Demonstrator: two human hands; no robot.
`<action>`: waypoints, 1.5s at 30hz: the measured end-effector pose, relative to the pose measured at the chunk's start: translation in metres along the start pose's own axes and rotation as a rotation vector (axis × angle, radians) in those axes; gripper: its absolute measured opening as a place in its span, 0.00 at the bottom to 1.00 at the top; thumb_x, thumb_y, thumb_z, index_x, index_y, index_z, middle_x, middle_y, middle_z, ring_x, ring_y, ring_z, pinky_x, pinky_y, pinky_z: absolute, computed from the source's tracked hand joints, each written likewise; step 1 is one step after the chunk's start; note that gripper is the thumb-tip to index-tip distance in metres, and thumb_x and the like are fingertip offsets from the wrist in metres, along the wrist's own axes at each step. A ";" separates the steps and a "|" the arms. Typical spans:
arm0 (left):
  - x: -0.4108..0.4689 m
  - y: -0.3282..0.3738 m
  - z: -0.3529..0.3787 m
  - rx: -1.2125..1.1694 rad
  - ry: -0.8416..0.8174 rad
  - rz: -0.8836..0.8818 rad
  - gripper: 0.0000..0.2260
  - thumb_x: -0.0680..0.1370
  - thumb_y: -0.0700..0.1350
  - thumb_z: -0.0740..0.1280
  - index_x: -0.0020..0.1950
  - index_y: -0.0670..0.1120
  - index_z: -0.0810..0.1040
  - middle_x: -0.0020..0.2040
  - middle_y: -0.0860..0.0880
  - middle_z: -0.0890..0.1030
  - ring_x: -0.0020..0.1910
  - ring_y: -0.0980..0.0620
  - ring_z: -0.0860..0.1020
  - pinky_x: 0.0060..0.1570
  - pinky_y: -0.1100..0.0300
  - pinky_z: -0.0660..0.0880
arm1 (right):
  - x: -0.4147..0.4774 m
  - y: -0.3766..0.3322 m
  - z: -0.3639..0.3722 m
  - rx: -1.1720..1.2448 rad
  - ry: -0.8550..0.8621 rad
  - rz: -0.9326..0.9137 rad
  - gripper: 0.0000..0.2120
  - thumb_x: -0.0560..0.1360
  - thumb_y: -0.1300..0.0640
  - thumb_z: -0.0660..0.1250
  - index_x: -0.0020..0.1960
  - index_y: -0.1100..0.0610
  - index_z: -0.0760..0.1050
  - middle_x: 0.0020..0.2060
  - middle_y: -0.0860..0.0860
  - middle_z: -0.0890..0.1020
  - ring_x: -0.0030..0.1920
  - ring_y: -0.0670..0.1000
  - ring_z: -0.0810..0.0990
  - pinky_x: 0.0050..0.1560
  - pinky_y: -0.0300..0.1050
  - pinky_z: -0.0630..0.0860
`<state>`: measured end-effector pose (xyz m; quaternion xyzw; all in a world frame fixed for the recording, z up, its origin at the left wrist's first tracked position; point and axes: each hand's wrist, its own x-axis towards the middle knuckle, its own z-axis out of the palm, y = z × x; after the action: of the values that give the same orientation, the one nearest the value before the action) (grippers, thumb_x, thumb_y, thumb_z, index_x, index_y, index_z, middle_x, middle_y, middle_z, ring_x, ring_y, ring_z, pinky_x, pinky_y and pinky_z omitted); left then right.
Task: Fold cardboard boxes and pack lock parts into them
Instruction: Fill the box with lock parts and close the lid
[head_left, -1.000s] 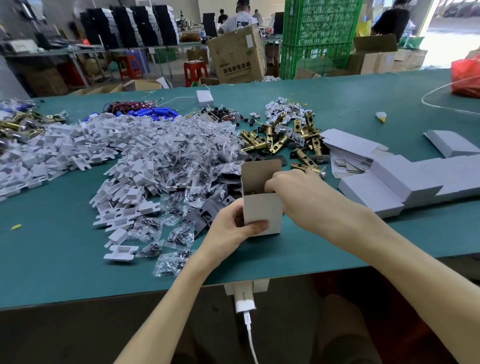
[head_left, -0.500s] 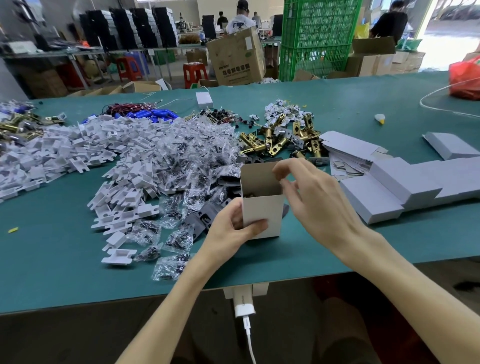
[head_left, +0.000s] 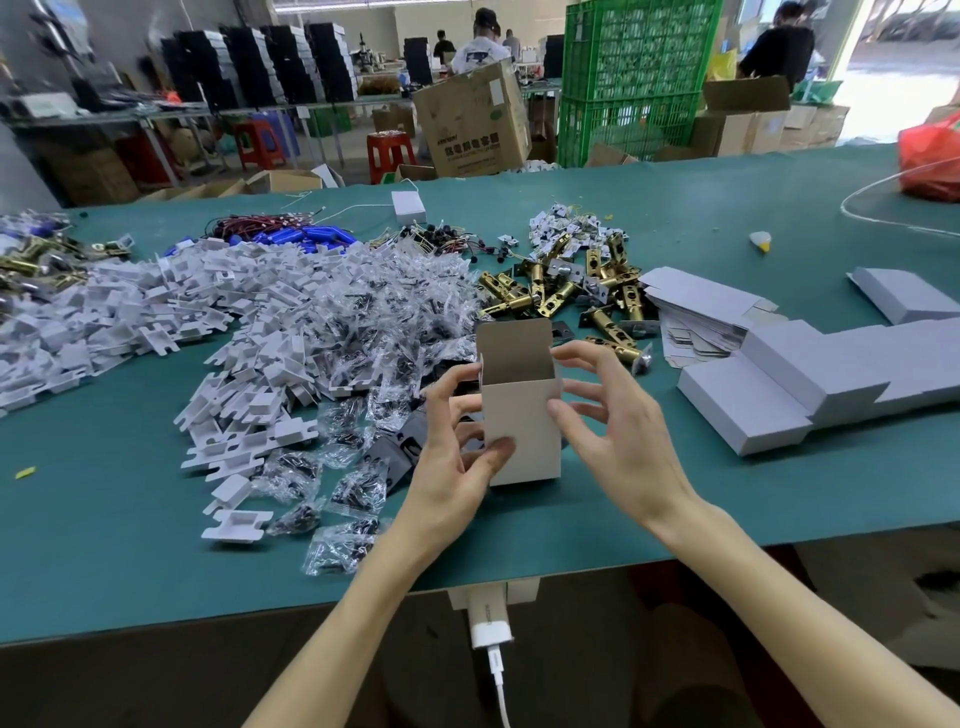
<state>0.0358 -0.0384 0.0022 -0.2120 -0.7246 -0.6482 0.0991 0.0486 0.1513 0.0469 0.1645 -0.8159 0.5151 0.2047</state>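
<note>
The brown carton's (head_left: 472, 124) print is unreadable. The left hand (head_left: 452, 467) grips the upright, open-topped box (head_left: 519, 431). The right hand's (head_left: 623, 441) loose fingers touch its right edge.

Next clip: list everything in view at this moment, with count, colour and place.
box: one, grey, open-topped, upright at centre
trays: many, white, piled left of centre
bags: many, clear, heaped beside the trays
latches: a pile, brass, behind the box
blanks: a stack, grey, right of the latches
folded boxes: several, grey, far right
table: one, green, under all of these
crates: stacked, green, background
carton: one, brown, left of the crates
charger: one, white, at the table's near edge
left hand: grips the box, thumb in front
right hand: fingers spread at the box's right edge
</note>
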 end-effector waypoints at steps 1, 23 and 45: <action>0.000 -0.001 0.000 0.003 -0.005 0.010 0.30 0.81 0.38 0.70 0.75 0.60 0.60 0.62 0.42 0.77 0.59 0.42 0.83 0.55 0.52 0.82 | 0.000 0.001 0.000 0.048 -0.013 0.026 0.20 0.80 0.62 0.70 0.67 0.45 0.71 0.62 0.41 0.77 0.58 0.37 0.80 0.53 0.33 0.79; 0.043 0.051 0.007 -0.006 0.249 0.084 0.07 0.85 0.45 0.65 0.50 0.45 0.80 0.41 0.54 0.82 0.39 0.59 0.79 0.44 0.61 0.81 | -0.011 0.015 0.018 0.244 0.030 0.109 0.05 0.83 0.48 0.65 0.59 0.43 0.75 0.55 0.41 0.81 0.54 0.46 0.82 0.51 0.40 0.79; 0.034 0.041 0.011 -0.460 0.041 -0.304 0.11 0.83 0.43 0.64 0.62 0.47 0.83 0.56 0.43 0.85 0.47 0.50 0.82 0.38 0.61 0.79 | -0.015 0.013 0.021 0.259 0.058 0.115 0.05 0.83 0.49 0.64 0.59 0.45 0.75 0.55 0.41 0.81 0.54 0.46 0.82 0.50 0.42 0.79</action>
<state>0.0254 -0.0189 0.0519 -0.1047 -0.5797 -0.8073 -0.0354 0.0523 0.1381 0.0211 0.1276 -0.7444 0.6315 0.1754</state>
